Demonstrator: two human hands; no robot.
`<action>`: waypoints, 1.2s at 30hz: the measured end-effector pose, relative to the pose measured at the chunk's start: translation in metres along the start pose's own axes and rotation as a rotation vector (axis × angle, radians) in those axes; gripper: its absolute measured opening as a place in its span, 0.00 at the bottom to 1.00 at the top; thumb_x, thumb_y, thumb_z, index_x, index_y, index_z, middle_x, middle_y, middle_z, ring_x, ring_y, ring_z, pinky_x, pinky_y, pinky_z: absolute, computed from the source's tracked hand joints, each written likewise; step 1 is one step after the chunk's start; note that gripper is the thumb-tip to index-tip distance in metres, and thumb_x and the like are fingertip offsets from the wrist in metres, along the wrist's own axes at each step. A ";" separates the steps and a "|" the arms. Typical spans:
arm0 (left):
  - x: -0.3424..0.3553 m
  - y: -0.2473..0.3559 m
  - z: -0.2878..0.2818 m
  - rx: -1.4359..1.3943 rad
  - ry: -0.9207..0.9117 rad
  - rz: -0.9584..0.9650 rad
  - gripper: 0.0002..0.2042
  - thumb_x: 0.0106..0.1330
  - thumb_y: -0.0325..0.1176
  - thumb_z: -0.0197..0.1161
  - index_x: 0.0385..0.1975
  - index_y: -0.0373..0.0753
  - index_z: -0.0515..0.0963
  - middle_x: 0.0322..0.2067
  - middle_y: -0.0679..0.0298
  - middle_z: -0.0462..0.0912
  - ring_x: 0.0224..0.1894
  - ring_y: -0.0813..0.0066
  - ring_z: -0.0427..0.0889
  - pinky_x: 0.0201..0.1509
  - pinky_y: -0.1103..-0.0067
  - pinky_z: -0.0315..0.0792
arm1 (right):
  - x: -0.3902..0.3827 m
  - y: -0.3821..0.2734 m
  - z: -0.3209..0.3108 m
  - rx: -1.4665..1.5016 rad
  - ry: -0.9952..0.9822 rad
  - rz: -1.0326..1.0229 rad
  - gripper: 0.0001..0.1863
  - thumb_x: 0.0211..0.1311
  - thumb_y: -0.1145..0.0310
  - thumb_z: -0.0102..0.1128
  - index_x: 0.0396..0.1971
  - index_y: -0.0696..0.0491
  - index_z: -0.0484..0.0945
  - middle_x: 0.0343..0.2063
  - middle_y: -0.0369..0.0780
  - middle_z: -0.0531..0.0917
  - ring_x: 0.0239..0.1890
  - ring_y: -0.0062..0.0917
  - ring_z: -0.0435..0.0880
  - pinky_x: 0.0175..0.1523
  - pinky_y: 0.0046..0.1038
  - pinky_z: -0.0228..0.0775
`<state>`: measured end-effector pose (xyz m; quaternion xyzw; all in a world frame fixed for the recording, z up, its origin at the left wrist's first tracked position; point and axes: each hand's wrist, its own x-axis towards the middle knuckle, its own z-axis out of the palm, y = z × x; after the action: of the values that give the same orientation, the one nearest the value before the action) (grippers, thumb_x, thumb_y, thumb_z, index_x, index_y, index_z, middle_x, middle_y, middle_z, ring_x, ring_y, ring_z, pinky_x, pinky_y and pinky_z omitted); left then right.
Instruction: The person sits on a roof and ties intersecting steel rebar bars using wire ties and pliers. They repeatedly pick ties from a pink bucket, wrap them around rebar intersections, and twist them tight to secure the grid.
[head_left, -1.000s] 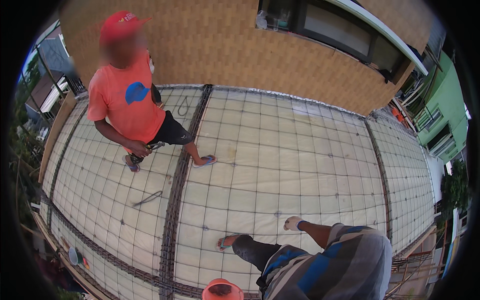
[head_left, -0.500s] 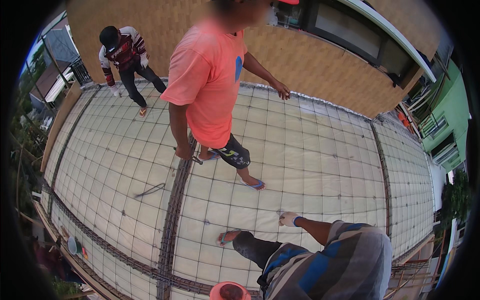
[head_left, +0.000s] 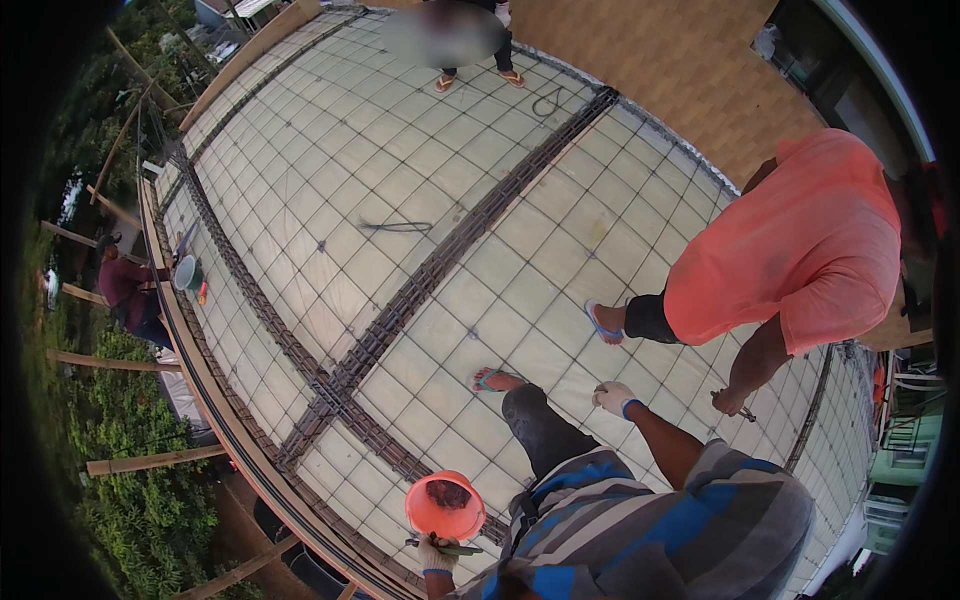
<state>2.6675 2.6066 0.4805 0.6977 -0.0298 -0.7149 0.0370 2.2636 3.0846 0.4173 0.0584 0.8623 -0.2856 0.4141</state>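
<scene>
My left hand (head_left: 437, 555), in a pale glove, is closed at the side of a small orange bucket (head_left: 425, 512) and carries it over the rebar grid. Dark reddish-brown stuff lies inside the bucket; its kind is too unclear to tell. A dark greenish tool-like object (head_left: 460, 549) sticks out beside the same hand; its kind is hidden. My right hand (head_left: 612, 398), gloved with a blue cuff, hangs above the grid with loosely bent fingers and nothing visible in it. Below lies the rebar grid (head_left: 430, 340) on pale sheeting.
A thick rebar beam cage (head_left: 470, 235) crosses another near the bucket. A bent wire loop (head_left: 395, 227) lies on the grid. A person in an orange shirt (head_left: 800, 240) holds a metal tool at right. Another person (head_left: 135, 285) stands beyond the left edge by a grey bucket (head_left: 187, 272).
My view has turned left and down, bringing the orange bucket and my left hand fully into sight. The person in the orange shirt has shifted from the centre to the right.
</scene>
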 end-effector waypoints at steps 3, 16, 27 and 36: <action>-0.006 -0.009 0.002 -0.015 0.023 0.022 0.19 0.83 0.49 0.48 0.27 0.48 0.71 0.15 0.76 0.66 0.14 0.78 0.68 0.26 0.70 0.79 | 0.001 -0.019 -0.006 -0.021 0.037 -0.065 0.15 0.59 0.60 0.57 0.34 0.53 0.88 0.40 0.47 0.90 0.47 0.40 0.88 0.57 0.38 0.77; -0.023 -0.015 -0.010 -0.051 0.078 0.071 0.18 0.83 0.47 0.48 0.29 0.46 0.72 0.16 0.74 0.66 0.15 0.77 0.70 0.29 0.68 0.78 | 0.007 -0.013 -0.001 0.002 -0.056 -0.020 0.17 0.58 0.60 0.58 0.36 0.55 0.89 0.42 0.49 0.90 0.49 0.42 0.88 0.58 0.39 0.77; -0.064 -0.043 -0.061 -0.189 -0.016 0.152 0.16 0.82 0.48 0.52 0.35 0.44 0.73 0.19 0.73 0.70 0.17 0.76 0.71 0.33 0.69 0.80 | 0.044 -0.036 0.021 -0.237 -0.126 -0.032 0.19 0.59 0.56 0.63 0.41 0.53 0.90 0.45 0.52 0.90 0.53 0.46 0.88 0.58 0.43 0.78; -0.075 -0.137 -0.175 -0.410 0.099 0.122 0.19 0.82 0.48 0.52 0.29 0.45 0.71 0.18 0.71 0.69 0.16 0.74 0.70 0.31 0.69 0.77 | 0.052 -0.156 0.068 -0.313 -0.214 -0.339 0.20 0.57 0.56 0.63 0.41 0.54 0.90 0.41 0.50 0.91 0.48 0.42 0.89 0.56 0.41 0.78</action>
<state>2.8431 2.7513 0.5375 0.7066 0.0757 -0.6674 0.2226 2.2234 2.9115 0.4138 -0.1824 0.8447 -0.2184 0.4534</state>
